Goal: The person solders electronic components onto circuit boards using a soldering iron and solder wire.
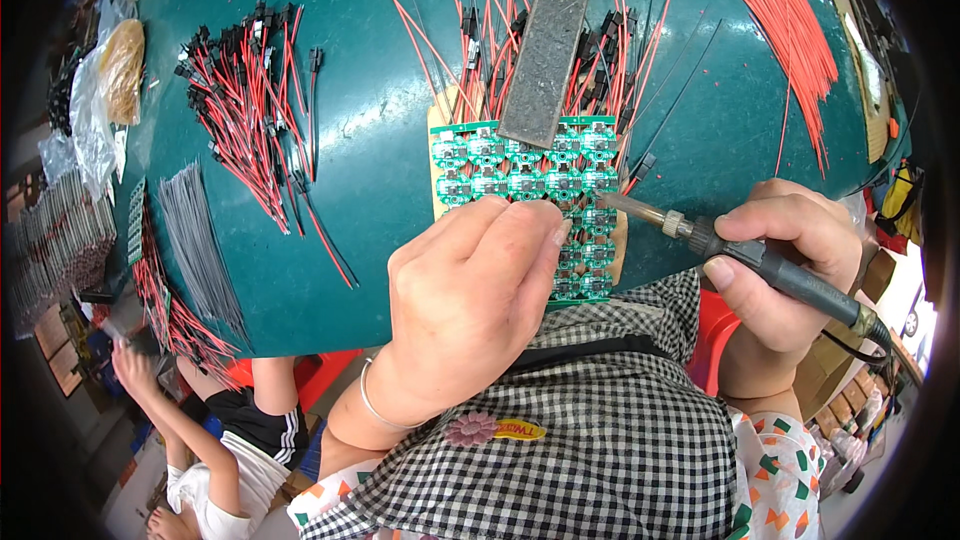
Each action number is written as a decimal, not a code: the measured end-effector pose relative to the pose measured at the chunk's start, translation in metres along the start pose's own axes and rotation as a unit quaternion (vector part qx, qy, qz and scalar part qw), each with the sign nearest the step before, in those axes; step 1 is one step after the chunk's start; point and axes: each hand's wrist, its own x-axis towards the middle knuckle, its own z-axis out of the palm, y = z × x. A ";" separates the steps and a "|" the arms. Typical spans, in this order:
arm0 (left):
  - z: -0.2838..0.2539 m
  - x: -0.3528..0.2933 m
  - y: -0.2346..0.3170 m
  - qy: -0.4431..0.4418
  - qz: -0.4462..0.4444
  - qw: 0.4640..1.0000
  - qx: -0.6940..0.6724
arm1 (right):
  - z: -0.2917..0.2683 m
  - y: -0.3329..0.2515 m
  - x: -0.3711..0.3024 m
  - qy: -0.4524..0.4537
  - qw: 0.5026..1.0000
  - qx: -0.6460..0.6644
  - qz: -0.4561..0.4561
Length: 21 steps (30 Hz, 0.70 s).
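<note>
My right hand [790, 270] grips a soldering iron [770, 268] by its dark handle, with the tip pointing left at the right side of a green circuit board panel [530, 178]. The panel carries rows of small identical boards. Over its lower middle is my left hand [480, 290], fingers pinched together close to the iron's tip; whatever they pinch is hidden. A flat dark metal bar [550, 40] lies across the panel's far edge. From under the bar, red and black wires with black connectors [598, 55] fan out away from me. A tan backing board [440, 140] shows beneath the panel.
On the green table [350, 140] lie a pile of red-black connector leads [245, 105], a bundle of grey wires [198, 240] and a bundle of red wires [780, 25]. Wired boards [140, 230] hang at the left edge. Another person [225, 460] sits at lower left.
</note>
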 end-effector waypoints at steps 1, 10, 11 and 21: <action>0.001 0.001 0.000 0.002 0.010 1.000 0.000 | 0.000 -0.001 0.000 0.001 1.000 -0.001 0.001; 0.006 0.002 0.003 0.015 0.030 0.999 0.033 | 0.001 -0.012 -0.001 -0.024 0.997 -0.068 -0.026; 0.006 0.002 0.003 0.015 0.029 0.999 0.035 | 0.001 -0.011 -0.001 -0.024 0.997 -0.066 -0.027; 0.003 0.001 0.006 0.010 0.033 0.999 0.034 | -0.001 -0.005 -0.003 -0.017 0.999 -0.027 0.010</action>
